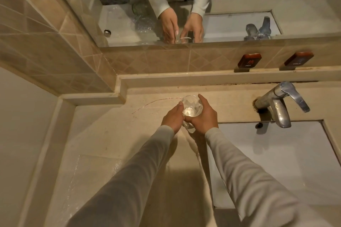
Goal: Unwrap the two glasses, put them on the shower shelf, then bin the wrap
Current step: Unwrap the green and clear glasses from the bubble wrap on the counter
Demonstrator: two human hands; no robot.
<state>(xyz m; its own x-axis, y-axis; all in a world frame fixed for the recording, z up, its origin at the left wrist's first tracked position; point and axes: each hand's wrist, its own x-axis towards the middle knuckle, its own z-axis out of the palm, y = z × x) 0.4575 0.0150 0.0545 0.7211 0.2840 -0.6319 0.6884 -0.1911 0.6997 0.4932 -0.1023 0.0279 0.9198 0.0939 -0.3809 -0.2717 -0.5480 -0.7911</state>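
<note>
At the centre of the frame the glass (191, 107) is held above the counter (103, 134), just left of the sink (276, 162), mouth up so its bright base shows through the rim. The right hand (203, 116) has its fingers curled round the far side and its thumb tucked under. The left hand (172, 118) closes on the near-left wall, with fingertips reaching the rim. A clear scrap hanging just below the two hands looks like the wrap (189, 127), though glass and film are hard to tell apart here. The step in hand seems to be stripping the last of the film. It goes best if the right hand keeps a firm hold low on the body while the left pinches only film and draws it down and away, not across the rim. The work belongs over the counter, not over the hard basin (smooth glass slips easily once bare). Neither the shower shelf nor a bin is in view. For writing, in the upper right of the frame, under the mirror (239, 24) and above the tap (278, 105), the left plaque (249, 60) reads "HOT" beneath a red character. The right plaque (299, 59) appears to read "COLD", but it is blurred. No brand can be read anywhere.
</note>
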